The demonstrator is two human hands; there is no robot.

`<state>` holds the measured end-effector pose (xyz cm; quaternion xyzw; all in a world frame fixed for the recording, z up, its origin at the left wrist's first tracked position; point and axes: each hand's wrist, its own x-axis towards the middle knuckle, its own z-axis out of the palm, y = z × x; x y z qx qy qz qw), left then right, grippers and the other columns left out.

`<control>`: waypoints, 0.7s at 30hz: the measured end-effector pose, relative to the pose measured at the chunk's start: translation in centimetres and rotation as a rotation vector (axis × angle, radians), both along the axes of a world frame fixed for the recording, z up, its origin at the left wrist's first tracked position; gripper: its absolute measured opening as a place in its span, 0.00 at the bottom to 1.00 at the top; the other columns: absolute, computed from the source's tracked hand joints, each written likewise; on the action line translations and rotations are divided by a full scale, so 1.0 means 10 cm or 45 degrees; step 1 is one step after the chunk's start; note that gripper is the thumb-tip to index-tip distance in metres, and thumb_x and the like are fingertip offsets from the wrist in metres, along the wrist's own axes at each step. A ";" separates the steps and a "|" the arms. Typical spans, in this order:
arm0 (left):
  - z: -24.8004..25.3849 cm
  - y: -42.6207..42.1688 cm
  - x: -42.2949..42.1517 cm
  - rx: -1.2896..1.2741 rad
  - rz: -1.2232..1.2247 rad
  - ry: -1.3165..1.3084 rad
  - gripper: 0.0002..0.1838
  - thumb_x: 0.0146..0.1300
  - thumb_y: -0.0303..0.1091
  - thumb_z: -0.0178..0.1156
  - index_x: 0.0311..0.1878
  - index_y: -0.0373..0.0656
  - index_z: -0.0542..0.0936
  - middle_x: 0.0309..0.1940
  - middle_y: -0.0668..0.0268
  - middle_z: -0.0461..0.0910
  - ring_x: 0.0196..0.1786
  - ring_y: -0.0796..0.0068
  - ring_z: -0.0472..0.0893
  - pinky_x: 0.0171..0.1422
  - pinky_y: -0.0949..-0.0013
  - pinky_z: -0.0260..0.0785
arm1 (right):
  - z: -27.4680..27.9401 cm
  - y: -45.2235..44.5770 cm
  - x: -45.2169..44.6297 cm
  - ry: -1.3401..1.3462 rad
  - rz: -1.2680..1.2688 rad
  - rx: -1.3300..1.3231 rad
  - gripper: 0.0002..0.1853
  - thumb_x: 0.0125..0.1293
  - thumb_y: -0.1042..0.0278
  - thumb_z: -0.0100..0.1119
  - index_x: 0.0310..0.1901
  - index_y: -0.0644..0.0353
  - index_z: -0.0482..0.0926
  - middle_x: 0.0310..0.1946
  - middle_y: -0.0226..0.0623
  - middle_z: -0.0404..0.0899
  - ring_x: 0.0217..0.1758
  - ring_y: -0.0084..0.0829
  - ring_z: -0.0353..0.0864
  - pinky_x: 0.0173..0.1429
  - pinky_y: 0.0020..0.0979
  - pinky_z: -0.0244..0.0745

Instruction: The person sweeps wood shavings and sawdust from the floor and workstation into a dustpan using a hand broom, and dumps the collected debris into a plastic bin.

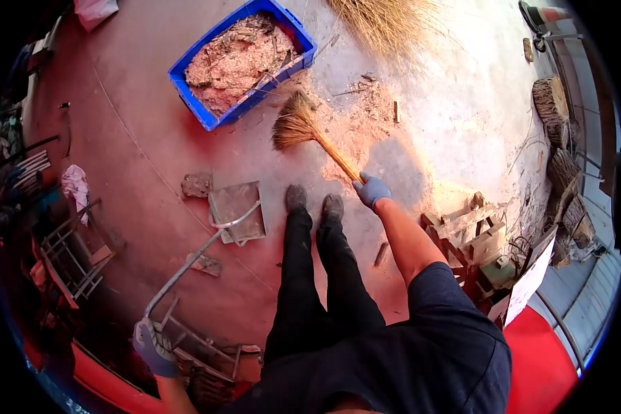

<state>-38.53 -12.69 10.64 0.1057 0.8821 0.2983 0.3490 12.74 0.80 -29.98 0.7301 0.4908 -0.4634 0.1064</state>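
In my right hand (373,190), which wears a grey-blue glove, is the wooden handle of a straw broom (296,123). Its bristles fan out over the floor just below a blue bin (190,103) heaped with sawdust and wood scraps. Loose sawdust (355,131) lies to the right of the bristles. My left hand (153,347), also gloved, grips the end of the long bent metal handle of a dustpan (238,207). The pan rests on the floor left of my feet, and little shows in it.
Split wood pieces (472,231) are piled at the right, with log chunks (552,103) along the wall. A big straw bundle (390,24) lies at the top. Wood blocks (197,185) sit near the dustpan. Metal frames (76,255) and clutter line the left.
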 end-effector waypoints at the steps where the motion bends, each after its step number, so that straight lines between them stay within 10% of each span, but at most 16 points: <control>1: 0.02 0.01 0.02 0.040 -0.038 -0.020 0.17 0.74 0.47 0.52 0.31 0.48 0.70 0.15 0.77 0.56 0.13 0.87 0.55 0.20 0.67 0.76 | 0.16 -0.25 0.12 0.002 -0.081 -0.033 0.27 0.67 0.48 0.55 0.60 0.58 0.77 0.53 0.55 0.81 0.57 0.54 0.80 0.62 0.46 0.74; 6: 0.04 0.25 0.31 0.017 -0.253 -0.114 0.19 0.77 0.46 0.50 0.31 0.46 0.71 0.14 0.77 0.59 0.13 0.90 0.55 0.16 0.79 0.44 | 0.63 -0.36 -0.05 0.249 -0.540 -0.012 0.28 0.69 0.49 0.55 0.64 0.59 0.74 0.55 0.59 0.78 0.60 0.54 0.79 0.63 0.45 0.72; 11: -0.20 0.49 0.58 -0.003 -0.134 -0.264 0.16 0.74 0.40 0.54 0.29 0.44 0.71 0.12 0.76 0.61 0.12 0.88 0.56 0.17 0.78 0.46 | -0.12 0.90 -0.47 0.058 -0.161 0.061 0.25 0.70 0.47 0.51 0.54 0.61 0.77 0.50 0.61 0.80 0.57 0.58 0.78 0.61 0.48 0.72; 21: -0.85 0.58 0.46 -0.024 -0.315 -0.281 0.12 0.72 0.37 0.56 0.31 0.45 0.71 0.22 0.77 0.66 0.22 0.90 0.62 0.24 0.78 0.53 | 0.21 -1.10 0.46 0.074 -0.614 -0.044 0.29 0.70 0.50 0.54 0.69 0.54 0.70 0.46 0.55 0.84 0.49 0.49 0.85 0.55 0.45 0.77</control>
